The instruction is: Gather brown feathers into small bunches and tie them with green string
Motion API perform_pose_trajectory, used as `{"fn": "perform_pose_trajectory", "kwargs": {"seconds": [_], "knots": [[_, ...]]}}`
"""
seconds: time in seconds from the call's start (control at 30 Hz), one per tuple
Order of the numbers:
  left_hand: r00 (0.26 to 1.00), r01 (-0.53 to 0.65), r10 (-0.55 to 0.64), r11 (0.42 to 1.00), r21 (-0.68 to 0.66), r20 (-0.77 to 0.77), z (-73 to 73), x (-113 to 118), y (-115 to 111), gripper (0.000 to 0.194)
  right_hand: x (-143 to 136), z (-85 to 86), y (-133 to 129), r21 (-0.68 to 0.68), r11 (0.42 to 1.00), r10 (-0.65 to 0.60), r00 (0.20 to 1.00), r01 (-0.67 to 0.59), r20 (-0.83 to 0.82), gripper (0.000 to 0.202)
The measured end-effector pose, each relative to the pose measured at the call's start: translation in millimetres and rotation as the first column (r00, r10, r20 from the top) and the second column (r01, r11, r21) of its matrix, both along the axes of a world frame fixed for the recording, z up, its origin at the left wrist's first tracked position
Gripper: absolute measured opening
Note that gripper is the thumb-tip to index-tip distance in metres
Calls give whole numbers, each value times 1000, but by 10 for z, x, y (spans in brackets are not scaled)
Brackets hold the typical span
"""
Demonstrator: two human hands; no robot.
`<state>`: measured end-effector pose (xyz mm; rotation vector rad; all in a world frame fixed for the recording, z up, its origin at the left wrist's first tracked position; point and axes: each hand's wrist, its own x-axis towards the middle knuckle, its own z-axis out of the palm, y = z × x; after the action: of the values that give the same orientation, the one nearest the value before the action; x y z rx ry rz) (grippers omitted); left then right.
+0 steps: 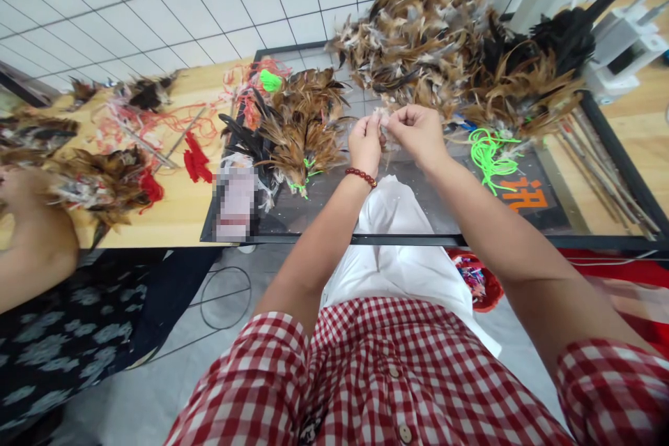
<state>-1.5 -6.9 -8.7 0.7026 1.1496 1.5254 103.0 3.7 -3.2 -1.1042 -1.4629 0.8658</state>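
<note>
My left hand, with a beaded bracelet on its wrist, pinches the pale base of a small feather piece. My right hand is closed beside it, thumb and fingers pressed together on the same pale bit. The two hands nearly touch above the dark glass-topped panel. Left of them lies a bundle of brown feathers with green string at its lower end. Behind them a large heap of brown feathers rises. Bright green cords lie to the right of my right hand.
Thin sticks lie at the right, near a white device. Black feathers stand behind. At the left, a co-worker's arm reaches to feathers near red yarn. A red basket sits below the table edge.
</note>
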Motion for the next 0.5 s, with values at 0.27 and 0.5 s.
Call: {"fn": "perform_pose_trajectory", "kwargs": {"seconds": [0.27,0.5], "knots": [[996,-65,67,997,39,-63,48,-36,10,35,-113,175,-140,-256,965,-4,968,-63,-251,48],[997,78,-78,997,14,12,114,-21,-32,22,-64,216,-139,-386,917,-35,947,-96,-319,56]]}}
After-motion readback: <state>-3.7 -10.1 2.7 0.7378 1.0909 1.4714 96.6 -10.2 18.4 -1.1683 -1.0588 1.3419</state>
